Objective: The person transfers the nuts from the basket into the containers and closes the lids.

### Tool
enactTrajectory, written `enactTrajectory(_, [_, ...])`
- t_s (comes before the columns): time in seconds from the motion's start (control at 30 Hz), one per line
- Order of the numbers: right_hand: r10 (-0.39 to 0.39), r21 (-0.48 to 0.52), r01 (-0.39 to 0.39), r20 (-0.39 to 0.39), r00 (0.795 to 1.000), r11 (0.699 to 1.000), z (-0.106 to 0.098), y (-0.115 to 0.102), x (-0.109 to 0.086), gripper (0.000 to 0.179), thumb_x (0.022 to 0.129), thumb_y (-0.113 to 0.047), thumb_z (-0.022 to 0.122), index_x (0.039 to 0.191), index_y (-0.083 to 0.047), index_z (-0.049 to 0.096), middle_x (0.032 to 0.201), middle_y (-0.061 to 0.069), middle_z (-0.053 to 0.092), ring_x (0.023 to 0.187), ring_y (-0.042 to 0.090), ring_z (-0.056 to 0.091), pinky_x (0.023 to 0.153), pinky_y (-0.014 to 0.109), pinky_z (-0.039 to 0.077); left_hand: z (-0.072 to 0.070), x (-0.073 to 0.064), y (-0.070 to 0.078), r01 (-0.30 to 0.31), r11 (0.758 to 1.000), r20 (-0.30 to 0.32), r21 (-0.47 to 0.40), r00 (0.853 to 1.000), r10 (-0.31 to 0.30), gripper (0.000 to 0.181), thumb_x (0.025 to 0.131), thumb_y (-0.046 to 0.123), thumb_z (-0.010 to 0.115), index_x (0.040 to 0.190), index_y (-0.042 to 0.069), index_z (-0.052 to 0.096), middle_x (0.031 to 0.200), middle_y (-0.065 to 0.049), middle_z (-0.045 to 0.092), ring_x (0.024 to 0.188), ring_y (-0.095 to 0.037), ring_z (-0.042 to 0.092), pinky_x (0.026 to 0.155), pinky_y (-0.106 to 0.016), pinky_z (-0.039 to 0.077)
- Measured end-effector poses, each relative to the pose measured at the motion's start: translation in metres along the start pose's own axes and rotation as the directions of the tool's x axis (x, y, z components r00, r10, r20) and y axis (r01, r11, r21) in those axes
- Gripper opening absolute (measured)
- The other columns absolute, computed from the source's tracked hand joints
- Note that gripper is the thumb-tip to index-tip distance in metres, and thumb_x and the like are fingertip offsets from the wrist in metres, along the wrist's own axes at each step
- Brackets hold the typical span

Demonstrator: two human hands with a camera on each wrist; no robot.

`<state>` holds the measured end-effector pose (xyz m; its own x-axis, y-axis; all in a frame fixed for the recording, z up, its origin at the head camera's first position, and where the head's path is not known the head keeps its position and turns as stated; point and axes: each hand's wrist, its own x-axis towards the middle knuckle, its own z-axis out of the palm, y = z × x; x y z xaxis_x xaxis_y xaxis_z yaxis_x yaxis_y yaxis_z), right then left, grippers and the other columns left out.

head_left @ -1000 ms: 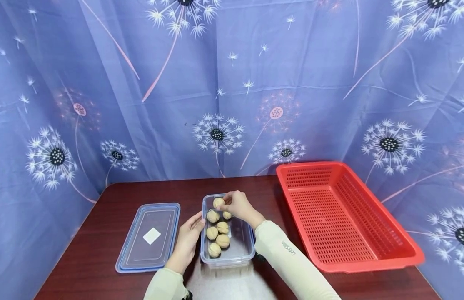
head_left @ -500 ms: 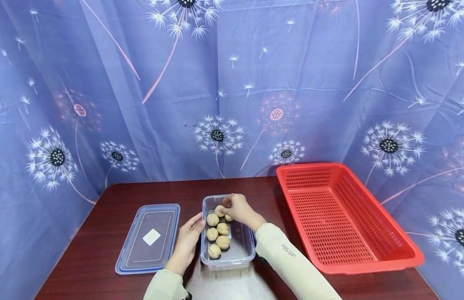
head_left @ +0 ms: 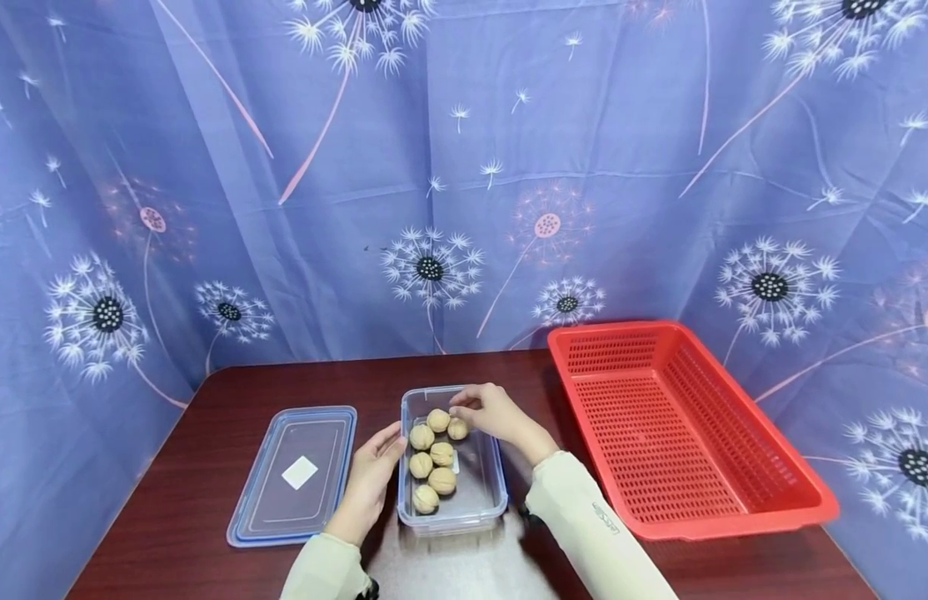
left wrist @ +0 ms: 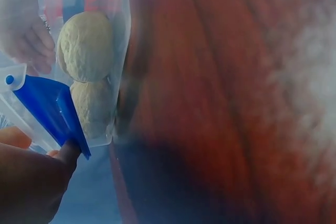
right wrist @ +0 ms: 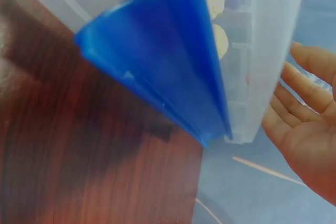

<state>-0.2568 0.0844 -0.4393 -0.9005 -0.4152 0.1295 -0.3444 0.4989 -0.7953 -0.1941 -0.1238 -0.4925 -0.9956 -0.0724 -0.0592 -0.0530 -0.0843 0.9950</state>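
A clear plastic food container (head_left: 475, 492) with blue side clips stands mid-table. Inside it several walnuts (head_left: 437, 420) lie along the left side and far end. My left hand (head_left: 368, 483) holds the container's left side, its fingertips at the blue clip (left wrist: 52, 108) in the left wrist view. My right hand (head_left: 500, 414) hovers over the container's far right part, fingers loosely bent beside a walnut (head_left: 457, 428), with nothing seen in its grasp. In the right wrist view, the right hand's fingers are spread beside the container's wall (right wrist: 268, 61).
To the left lies a clear lid (head_left: 321, 442) with a blue seal and white label. A large red plastic basket (head_left: 659, 450) sits on the right of the dark wooden table (head_left: 187, 500). Behind everything hangs a blue dandelion-print curtain (head_left: 344, 275).
My right hand has placed a walnut among the others near the far end, let it go and drawn back to the right. The left hand stays at the container's side.
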Motion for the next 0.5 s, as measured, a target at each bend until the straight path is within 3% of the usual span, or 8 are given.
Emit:
enactTrajectory(0.23, [-0.048,-0.049,0.046,-0.040,0.998,0.998,-0.008,-0.001,-0.012,0.017,0.089,-0.008,0.066,0.101,0.003,0.071,0.091,0.009,0.072,0.079,0.014,0.066,0.069,0.023,0.054,0.000,-0.001,0.007,-0.014,0.996,-0.007,0.082,1.000,0.015,0.043,0.097,0.003,0.050,0.136,-0.014,0.042,0.137,-0.033,0.045,0.130,-0.040,0.042,0.110,-0.048,0.034])
enactTrajectory(0.5, [-0.061,-0.025,0.059,-0.084,0.995,0.998,-0.014,-0.017,-0.017,0.016,0.090,-0.008,0.064,0.103,-0.001,0.070,0.093,0.008,0.072,0.081,0.017,0.067,0.073,0.026,0.056,-0.008,-0.005,0.033,-0.007,0.987,-0.006,0.158,1.000,0.008,0.043,0.097,0.002,0.048,0.138,-0.012,0.040,0.138,-0.033,0.044,0.123,-0.037,0.049,0.103,-0.049,0.043])
